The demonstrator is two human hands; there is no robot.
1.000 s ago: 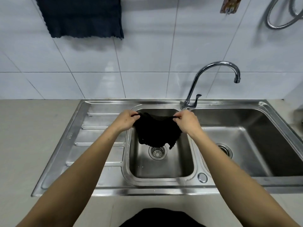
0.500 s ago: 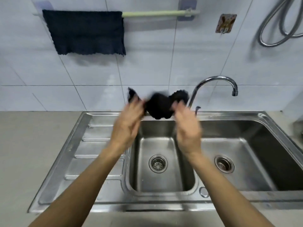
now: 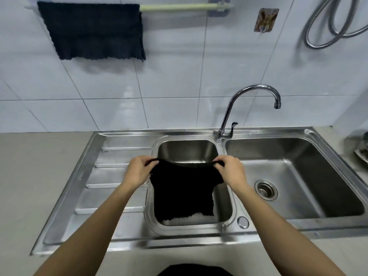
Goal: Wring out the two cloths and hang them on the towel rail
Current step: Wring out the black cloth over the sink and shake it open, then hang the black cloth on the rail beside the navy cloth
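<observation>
A black cloth hangs spread out over the small middle sink basin. My left hand pinches its upper left corner and my right hand pinches its upper right corner, so the top edge is stretched between them. A second dark cloth hangs flat over the left part of the pale green towel rail on the tiled wall. The right part of the rail is bare.
A curved steel tap stands behind the divider between the basins. The large right basin has a drain. A ribbed draining board lies to the left. A metal hose and a wall hook hang at the upper right.
Half a second ago both hands held the cloth bunched up high near the tap. Now they have come down and apart, and the cloth hangs open over the middle basin.
</observation>
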